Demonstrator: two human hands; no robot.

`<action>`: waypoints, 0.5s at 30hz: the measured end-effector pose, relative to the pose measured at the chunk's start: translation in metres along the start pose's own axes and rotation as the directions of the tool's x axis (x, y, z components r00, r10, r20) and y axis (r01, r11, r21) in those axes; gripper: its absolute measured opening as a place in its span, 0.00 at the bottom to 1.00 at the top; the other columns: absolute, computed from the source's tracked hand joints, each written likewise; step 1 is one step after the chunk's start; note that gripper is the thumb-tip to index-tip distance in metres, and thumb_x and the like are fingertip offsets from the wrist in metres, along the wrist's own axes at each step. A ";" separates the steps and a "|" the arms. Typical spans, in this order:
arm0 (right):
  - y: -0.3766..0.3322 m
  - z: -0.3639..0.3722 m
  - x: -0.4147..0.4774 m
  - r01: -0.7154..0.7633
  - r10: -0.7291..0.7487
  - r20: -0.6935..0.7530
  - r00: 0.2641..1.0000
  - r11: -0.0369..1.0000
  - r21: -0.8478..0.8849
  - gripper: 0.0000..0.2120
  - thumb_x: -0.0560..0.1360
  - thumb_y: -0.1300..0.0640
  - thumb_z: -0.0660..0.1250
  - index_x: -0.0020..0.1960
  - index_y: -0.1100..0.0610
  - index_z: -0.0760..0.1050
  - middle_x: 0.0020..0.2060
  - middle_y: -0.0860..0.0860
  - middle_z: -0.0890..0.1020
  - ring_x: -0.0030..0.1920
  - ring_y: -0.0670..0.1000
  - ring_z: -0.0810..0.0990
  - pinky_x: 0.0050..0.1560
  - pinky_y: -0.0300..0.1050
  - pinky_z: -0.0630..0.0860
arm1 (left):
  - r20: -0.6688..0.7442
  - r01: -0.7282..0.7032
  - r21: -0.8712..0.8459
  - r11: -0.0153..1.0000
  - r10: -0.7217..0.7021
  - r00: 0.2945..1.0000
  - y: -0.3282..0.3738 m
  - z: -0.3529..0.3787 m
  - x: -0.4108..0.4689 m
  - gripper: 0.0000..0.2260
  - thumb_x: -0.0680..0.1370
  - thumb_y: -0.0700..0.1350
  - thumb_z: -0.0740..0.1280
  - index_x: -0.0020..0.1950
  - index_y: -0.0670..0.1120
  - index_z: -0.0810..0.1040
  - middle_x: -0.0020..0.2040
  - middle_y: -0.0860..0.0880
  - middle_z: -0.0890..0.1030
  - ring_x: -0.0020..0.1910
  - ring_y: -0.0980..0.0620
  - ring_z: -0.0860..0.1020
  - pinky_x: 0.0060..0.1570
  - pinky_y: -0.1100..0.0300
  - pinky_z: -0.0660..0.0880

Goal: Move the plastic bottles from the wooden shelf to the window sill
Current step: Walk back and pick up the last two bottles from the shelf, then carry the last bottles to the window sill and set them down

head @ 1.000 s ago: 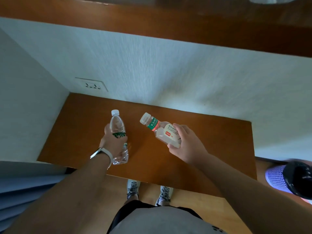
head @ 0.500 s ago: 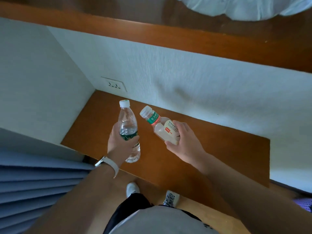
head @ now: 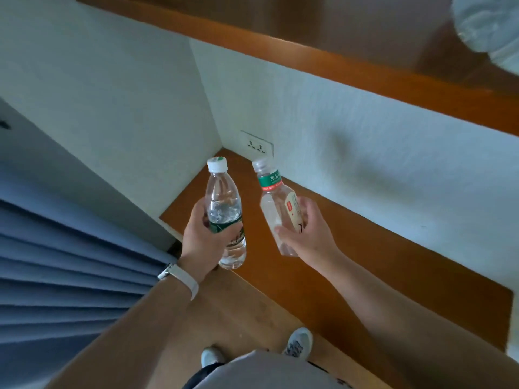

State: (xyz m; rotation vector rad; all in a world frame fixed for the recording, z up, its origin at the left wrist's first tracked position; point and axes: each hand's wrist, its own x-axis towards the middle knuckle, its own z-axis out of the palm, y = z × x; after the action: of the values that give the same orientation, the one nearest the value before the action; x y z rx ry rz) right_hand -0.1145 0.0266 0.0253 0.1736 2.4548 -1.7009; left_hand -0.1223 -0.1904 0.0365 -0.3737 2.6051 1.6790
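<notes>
White textured walls meet in a corner behind the wooden shelf point(head: 379, 265), with a wall socket point(head: 257, 143) just above its far left end and a higher wooden ledge point(head: 323, 49) running across the top. Blue pleated curtains point(head: 64, 262) fill the left side.

I have both hands clamped on bottles, held clear above the shelf. My left hand point(head: 206, 241) wraps the lower half of the clear water bottle point(head: 224, 203), which stands nearly upright, white cap up, with water showing inside. My right hand point(head: 304, 230) grips the labelled bottle point(head: 278, 209) around its middle, tilted with its neck leaning left toward the other cap. The two bottles are near each other but apart.

No window sill shows in this view; I judge it lies somewhere behind the curtains on the left, though I cannot confirm that.

To carry well, I would keep the bottles separated so they do not knock, keep the grips low and firm since the thin plastic may flex, and straighten the right-hand bottle before setting it down. I would turn toward the curtains slowly, find the sill first, then place one bottle at a time on its base.
</notes>
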 end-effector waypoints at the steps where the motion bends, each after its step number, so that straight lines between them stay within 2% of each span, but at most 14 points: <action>1: -0.007 0.008 0.001 -0.003 0.003 0.005 1.000 1.000 0.016 0.30 0.71 0.48 0.74 0.65 0.42 0.60 0.56 0.46 0.74 0.52 0.49 0.80 0.36 0.37 0.81 | -0.013 -0.003 -0.007 1.000 0.003 1.000 0.000 -0.011 0.000 0.30 0.70 0.45 0.79 0.68 0.54 0.70 0.55 0.58 0.81 0.52 0.59 0.81 0.46 0.64 0.79; 5: -0.037 0.046 0.004 0.017 -0.017 0.022 1.000 1.000 0.026 0.29 0.72 0.48 0.74 0.65 0.43 0.60 0.54 0.42 0.74 0.53 0.47 0.78 0.39 0.34 0.79 | -0.038 -0.033 -0.011 0.999 0.032 0.999 -0.008 -0.060 0.002 0.29 0.69 0.45 0.79 0.66 0.53 0.71 0.54 0.57 0.81 0.51 0.57 0.81 0.48 0.58 0.81; 11: -0.077 0.121 0.002 0.021 -0.026 0.079 0.997 0.997 0.071 0.33 0.71 0.47 0.75 0.69 0.47 0.62 0.59 0.46 0.76 0.56 0.46 0.79 0.43 0.35 0.80 | -0.103 -0.037 -0.118 0.992 0.025 0.994 -0.038 -0.143 0.008 0.28 0.68 0.43 0.80 0.63 0.56 0.72 0.53 0.56 0.82 0.51 0.57 0.82 0.49 0.59 0.80; 14: -0.097 0.162 -0.002 0.033 -0.040 0.104 0.994 0.997 0.066 0.33 0.70 0.46 0.75 0.69 0.47 0.62 0.58 0.45 0.76 0.56 0.46 0.80 0.45 0.36 0.81 | -0.135 -0.039 -0.174 0.984 0.015 0.991 -0.056 -0.184 0.005 0.27 0.69 0.41 0.80 0.62 0.55 0.72 0.53 0.56 0.82 0.50 0.59 0.82 0.46 0.64 0.80; 15: -0.103 0.177 -0.003 0.040 -0.047 0.114 0.992 0.997 0.063 0.33 0.69 0.46 0.76 0.68 0.47 0.63 0.57 0.45 0.77 0.56 0.46 0.80 0.46 0.37 0.81 | -0.144 -0.037 -0.206 0.978 0.007 0.990 -0.064 -0.198 0.005 0.28 0.69 0.41 0.80 0.63 0.54 0.72 0.53 0.55 0.83 0.51 0.59 0.83 0.48 0.62 0.81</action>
State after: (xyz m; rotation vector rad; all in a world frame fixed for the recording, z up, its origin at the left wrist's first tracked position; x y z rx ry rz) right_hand -0.1197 -0.1750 0.0597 0.0277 2.3421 -1.7516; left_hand -0.0911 -0.3949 0.0622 -0.4896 2.5415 2.0112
